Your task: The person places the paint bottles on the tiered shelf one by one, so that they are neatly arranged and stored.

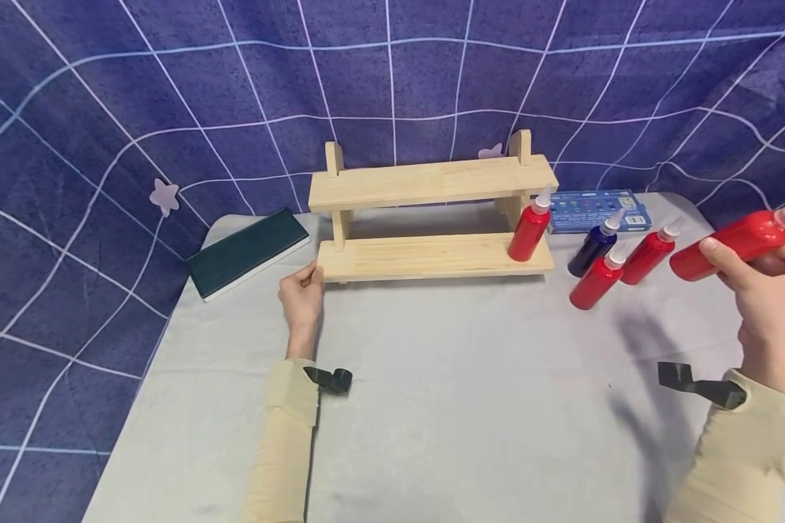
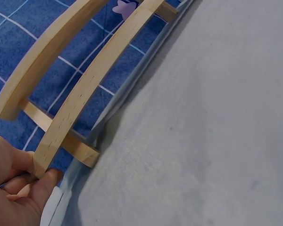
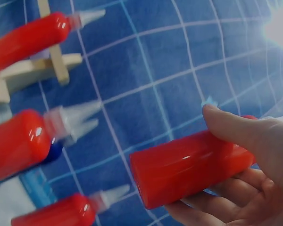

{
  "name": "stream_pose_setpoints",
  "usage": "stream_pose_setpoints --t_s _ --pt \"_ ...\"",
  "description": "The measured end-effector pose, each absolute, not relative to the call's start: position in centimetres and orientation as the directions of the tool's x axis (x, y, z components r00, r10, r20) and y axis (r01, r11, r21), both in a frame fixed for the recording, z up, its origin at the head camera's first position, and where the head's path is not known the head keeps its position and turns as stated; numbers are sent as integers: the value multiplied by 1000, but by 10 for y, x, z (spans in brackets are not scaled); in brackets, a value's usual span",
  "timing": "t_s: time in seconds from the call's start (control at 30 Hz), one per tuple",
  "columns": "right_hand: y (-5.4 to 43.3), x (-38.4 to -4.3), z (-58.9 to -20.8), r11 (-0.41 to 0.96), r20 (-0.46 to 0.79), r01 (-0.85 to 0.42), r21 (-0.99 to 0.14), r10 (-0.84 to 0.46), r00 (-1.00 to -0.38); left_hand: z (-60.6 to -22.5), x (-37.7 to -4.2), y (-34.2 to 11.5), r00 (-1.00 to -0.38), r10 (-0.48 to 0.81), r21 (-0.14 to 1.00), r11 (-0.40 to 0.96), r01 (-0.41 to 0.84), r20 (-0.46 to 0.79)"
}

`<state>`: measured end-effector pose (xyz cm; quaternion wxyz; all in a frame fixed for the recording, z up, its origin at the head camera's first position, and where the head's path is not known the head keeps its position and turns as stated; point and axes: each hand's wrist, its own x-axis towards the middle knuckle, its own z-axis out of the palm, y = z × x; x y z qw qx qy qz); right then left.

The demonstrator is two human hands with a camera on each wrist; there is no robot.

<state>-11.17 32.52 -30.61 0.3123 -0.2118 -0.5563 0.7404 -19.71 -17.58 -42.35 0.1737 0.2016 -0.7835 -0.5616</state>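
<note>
My left hand (image 1: 302, 296) pinches the left end of the lower board of a two-tier wooden shelf (image 1: 425, 256); thumb and fingers grip that end in the left wrist view. At the far right, my right hand (image 1: 773, 309) holds a red squeeze bottle (image 3: 193, 165) with a white nozzle, tilted and raised above the table. A second red bottle (image 1: 528, 234) stands on the right end of the lower board. Right of the shelf, two more red bottles (image 1: 595, 283) and a dark blue bottle (image 1: 592, 250) stand on the table.
A blue printed box (image 1: 598, 211) lies behind the bottles at the back. Left of the shelf lies a dark green box with a white edge (image 1: 248, 250). A blue gridded curtain (image 1: 392, 80) hangs behind the grey-covered table (image 1: 432, 392).
</note>
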Motion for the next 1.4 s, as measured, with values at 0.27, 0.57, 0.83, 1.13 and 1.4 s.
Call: stream_pose_setpoints --t_s 0.27,0.57,0.83,1.13,1.4 --pt "299 -112 -287 -102 140 -264 -959 640 -755 -422 -198 -179 -856 -513 948 297 -114 58" --pt "269 -121 -283 14 176 -208 -978 589 -789 -423 -199 -178 -857 -514 943 306 -128 51" --pt "246 -129 -283 157 212 -153 -976 496 -842 -424 -198 -178 -857 -511 941 319 -115 69" --pt "221 -136 -287 346 254 -118 -931 380 -889 -425 -197 -177 -853 -519 942 313 -122 62" --pt "202 -143 -296 382 292 -172 -908 283 -914 -425 -194 -175 -853 -516 943 316 -109 74"
